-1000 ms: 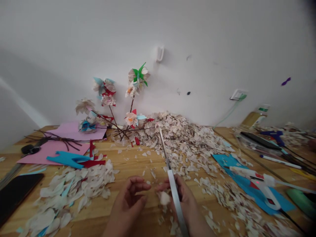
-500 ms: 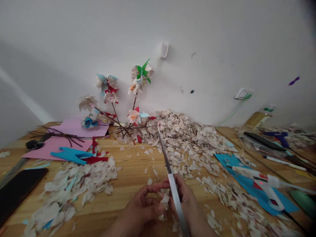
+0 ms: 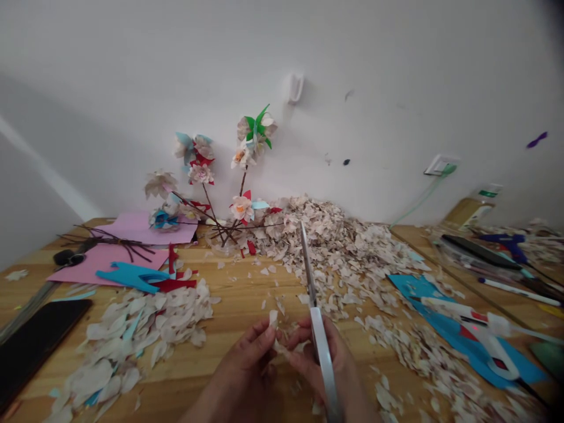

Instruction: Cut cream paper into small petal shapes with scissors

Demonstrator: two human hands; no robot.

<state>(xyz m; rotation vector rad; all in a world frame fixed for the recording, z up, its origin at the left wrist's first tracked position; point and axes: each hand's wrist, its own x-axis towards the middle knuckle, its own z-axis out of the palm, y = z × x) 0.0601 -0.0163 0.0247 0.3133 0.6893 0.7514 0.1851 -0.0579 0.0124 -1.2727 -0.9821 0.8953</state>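
My left hand (image 3: 250, 352) is closed, pinching a small pale petal (image 3: 274, 319) upright between thumb and forefinger. Just to its right, my right hand (image 3: 341, 367) is curled, with thumb and fingers close to the lower end of that petal. A long slim metal tool (image 3: 326, 358) with a silvery near part and a narrow grey far part lies across the right hand, apparently gripped in it; its kind is unclear. Behind stand handmade petal flowers (image 3: 241, 208) on thin brown twigs. Loose petals (image 3: 147, 320) are spread left of my hands.
A large heap of dried petals (image 3: 328, 226) rests against the wall. At left are a black phone (image 3: 42, 329), cut blue paper (image 3: 132, 276) and pink paper (image 3: 110, 264). At right, a white glue gun (image 3: 493, 352) lies on blue paper (image 3: 414, 288), near a pen (image 3: 517, 292) and a bottle (image 3: 469, 211).
My left hand has turned and raised the petal between thumb and forefinger. The metal tool has shifted right with my right hand, whose fingertips now reach toward the petal. The view shifts slightly.
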